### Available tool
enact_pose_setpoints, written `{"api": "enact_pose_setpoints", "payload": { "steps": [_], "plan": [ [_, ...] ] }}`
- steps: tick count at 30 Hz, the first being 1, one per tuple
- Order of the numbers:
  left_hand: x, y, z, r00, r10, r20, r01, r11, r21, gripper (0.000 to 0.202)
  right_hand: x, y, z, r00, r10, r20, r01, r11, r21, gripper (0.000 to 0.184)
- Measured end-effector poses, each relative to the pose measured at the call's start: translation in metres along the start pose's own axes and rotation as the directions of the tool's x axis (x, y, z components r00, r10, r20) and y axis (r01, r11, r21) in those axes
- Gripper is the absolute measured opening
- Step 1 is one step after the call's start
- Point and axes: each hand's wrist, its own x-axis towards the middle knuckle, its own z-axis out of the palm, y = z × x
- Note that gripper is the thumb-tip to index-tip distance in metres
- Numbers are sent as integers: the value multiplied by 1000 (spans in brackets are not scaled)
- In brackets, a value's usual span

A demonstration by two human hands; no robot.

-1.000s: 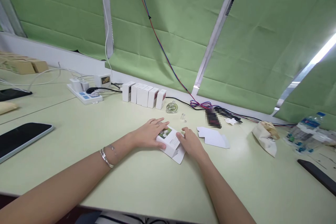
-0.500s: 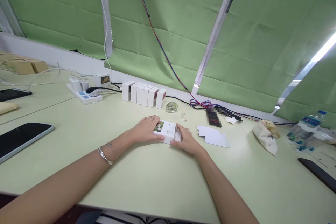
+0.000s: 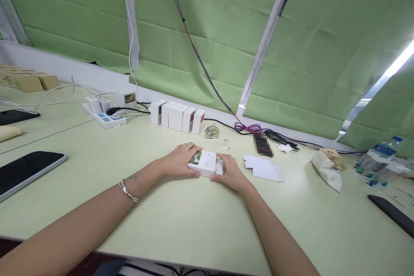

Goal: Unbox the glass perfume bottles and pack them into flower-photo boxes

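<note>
A small white box (image 3: 208, 163) with a green flower picture lies flat on the table between my hands. My left hand (image 3: 181, 161) grips its left end, thumb along the front edge. At the right end, where a white flap stands out, my right hand (image 3: 231, 173) pinches with thumb and fingers. Behind the box are a round glass bottle (image 3: 211, 131) with something green showing in it and a small clear cap (image 3: 225, 142), a tiny piece beside it. To the right of my right hand lies a flat white card cutout (image 3: 262, 168).
Several white boxes (image 3: 176, 117) stand in a row at the back. A power strip (image 3: 108, 120) with plugs and a phone (image 3: 29, 172) are on the left. Bundled cables (image 3: 249, 128), a crumpled bag (image 3: 327, 168) and plastic bottles (image 3: 380, 159) are on the right.
The box has tilted slightly and shifted a little down and left in my hands. My right fingers have moved slightly at its flap end; the rest looks the same.
</note>
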Motion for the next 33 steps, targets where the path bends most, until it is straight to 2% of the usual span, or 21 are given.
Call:
{"api": "enact_pose_setpoints", "payload": {
  "steps": [12, 14, 16, 20, 27, 33],
  "plan": [
    [-1, 3, -1, 1000, -15, -4, 15, 1000, -24, 77, 1, 3, 7, 998, -52, 30, 41, 956, 289, 87],
    [-1, 3, -1, 1000, -11, -7, 11, 1000, -25, 78, 2, 5, 6, 997, -49, 59, 26, 938, 346, 84],
    [-1, 2, 0, 1000, -1, -13, 1, 1000, -28, 77, 2, 7, 5, 997, -50, 65, 22, 926, 378, 74],
    [-1, 1, 1, 1000, -2, -18, 2, 1000, -23, 77, 4, 11, 5, 999, -40, 31, 26, 929, 369, 54],
    [0, 0, 1, 1000, -2, -19, 1, 999, -33, 77, 6, 13, 5, 999, -40, 9, 35, 943, 331, 41],
    [-1, 3, -1, 1000, -18, -7, 17, 999, -30, 76, 7, 13, 4, 1000, -16, 15, 11, 955, 296, 39]
  ]
}}
